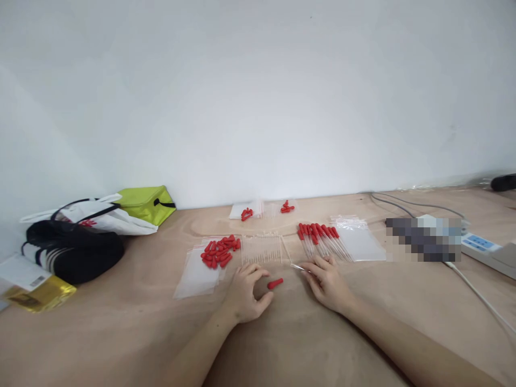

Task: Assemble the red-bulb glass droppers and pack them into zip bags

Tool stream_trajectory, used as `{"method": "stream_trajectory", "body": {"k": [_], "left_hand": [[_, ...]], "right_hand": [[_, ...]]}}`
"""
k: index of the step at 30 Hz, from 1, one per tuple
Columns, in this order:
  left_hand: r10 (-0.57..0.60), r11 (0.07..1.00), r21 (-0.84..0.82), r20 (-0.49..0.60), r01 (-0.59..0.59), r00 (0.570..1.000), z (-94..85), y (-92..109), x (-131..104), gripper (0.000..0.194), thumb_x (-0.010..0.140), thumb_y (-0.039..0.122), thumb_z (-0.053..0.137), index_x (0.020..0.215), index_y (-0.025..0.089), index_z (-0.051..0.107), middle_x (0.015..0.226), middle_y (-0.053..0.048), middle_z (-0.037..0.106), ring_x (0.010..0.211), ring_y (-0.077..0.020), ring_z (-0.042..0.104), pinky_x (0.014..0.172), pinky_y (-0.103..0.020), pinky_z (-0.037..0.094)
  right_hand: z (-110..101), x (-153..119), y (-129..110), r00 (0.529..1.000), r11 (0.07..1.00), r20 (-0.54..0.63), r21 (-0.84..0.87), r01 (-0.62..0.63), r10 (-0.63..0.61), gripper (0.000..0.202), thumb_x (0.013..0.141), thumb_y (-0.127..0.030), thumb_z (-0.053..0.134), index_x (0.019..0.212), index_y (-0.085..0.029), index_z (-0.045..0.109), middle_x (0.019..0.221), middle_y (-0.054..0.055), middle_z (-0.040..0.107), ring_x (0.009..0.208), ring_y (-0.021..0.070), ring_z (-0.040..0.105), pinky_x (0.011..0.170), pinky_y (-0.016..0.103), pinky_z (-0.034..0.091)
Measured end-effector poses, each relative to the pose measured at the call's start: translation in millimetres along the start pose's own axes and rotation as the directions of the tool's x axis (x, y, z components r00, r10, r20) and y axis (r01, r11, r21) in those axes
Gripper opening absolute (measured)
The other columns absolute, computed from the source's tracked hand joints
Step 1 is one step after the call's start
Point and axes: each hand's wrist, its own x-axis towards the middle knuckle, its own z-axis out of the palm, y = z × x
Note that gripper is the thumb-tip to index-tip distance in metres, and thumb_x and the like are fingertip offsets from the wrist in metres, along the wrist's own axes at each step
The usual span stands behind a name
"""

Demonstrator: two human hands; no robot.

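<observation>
My left hand (248, 295) rests on the table with thumb and fingers apart, holding nothing. Just right of its fingertips lies a single red rubber bulb (276, 283), apart from the hand. Between the fingertips of my right hand (328, 285) is a thin clear glass dropper tube (297, 266), its end pointing left. Beyond both hands, several bare glass tubes (261, 250) lie side by side in a row. A heap of red bulbs (220, 251) sits left of them on clear plastic bags (193, 277). To the right, several droppers with red bulbs fitted (318, 236) lie fanned out.
More clear bags (358, 242) lie right of the droppers. Small groups of red bulbs (246, 214) lie near the wall. Bags, including a black one (86, 250) and a green one (143, 201), stand at left. A power strip (481, 244) and cables are at right.
</observation>
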Motion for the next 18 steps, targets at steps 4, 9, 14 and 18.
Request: {"method": "stream_trajectory", "body": {"k": [4, 9, 14, 18], "left_hand": [[0.007, 1.0, 0.003, -0.025, -0.007, 1.0, 16.3, -2.2, 0.4, 0.03, 0.067, 0.036, 0.065, 0.091, 0.018, 0.063, 0.085, -0.006, 0.058, 0.082, -0.0222, 0.055, 0.074, -0.037, 0.044], [0.044, 0.994, -0.093, -0.082, -0.052, 0.996, 27.8, -4.1, 1.7, 0.013, 0.081, 0.02, 0.05, 0.081, 0.019, 0.063, 0.079, -0.003, 0.057, 0.077, -0.0161, 0.054, 0.07, -0.028, 0.044], [-0.014, 0.992, -0.127, -0.09, 0.003, 0.996, 23.4, -4.1, 1.0, 0.007, 0.08, 0.018, 0.05, 0.081, 0.018, 0.057, 0.08, -0.002, 0.06, 0.079, -0.0174, 0.054, 0.072, -0.03, 0.043], [-0.043, 0.992, -0.118, -0.061, 0.035, 0.997, 24.1, -6.7, 0.7, 0.008, 0.082, 0.021, 0.048, 0.082, 0.019, 0.056, 0.078, -0.002, 0.061, 0.076, -0.0177, 0.054, 0.069, -0.03, 0.042]], "right_hand": [[0.6, 4.7, -5.1, 0.998, 0.999, 0.057, 0.043, 0.024, -0.026, 0.025, 0.086, -0.018, 0.039, 0.096, -0.02, 0.061, 0.08, 0.004, 0.06, 0.073, 0.0135, 0.053, 0.07, 0.03, 0.029], [1.8, 7.5, -8.1, 0.995, 0.996, 0.094, 0.082, 0.038, -0.045, 0.024, 0.086, -0.02, 0.04, 0.096, -0.021, 0.061, 0.079, 0.003, 0.06, 0.072, 0.013, 0.053, 0.07, 0.03, 0.03], [2.5, 7.5, -13.1, 0.991, 0.987, 0.057, 0.107, 0.116, -0.122, 0.022, 0.085, -0.019, 0.041, 0.096, -0.02, 0.061, 0.081, 0.004, 0.062, 0.073, 0.0134, 0.053, 0.071, 0.03, 0.03], [2.4, 7.8, -18.3, 0.986, 0.982, 0.004, 0.096, 0.163, -0.164, 0.021, 0.084, -0.017, 0.043, 0.094, -0.019, 0.061, 0.078, 0.003, 0.06, 0.071, 0.0132, 0.052, 0.072, 0.031, 0.03]]}}
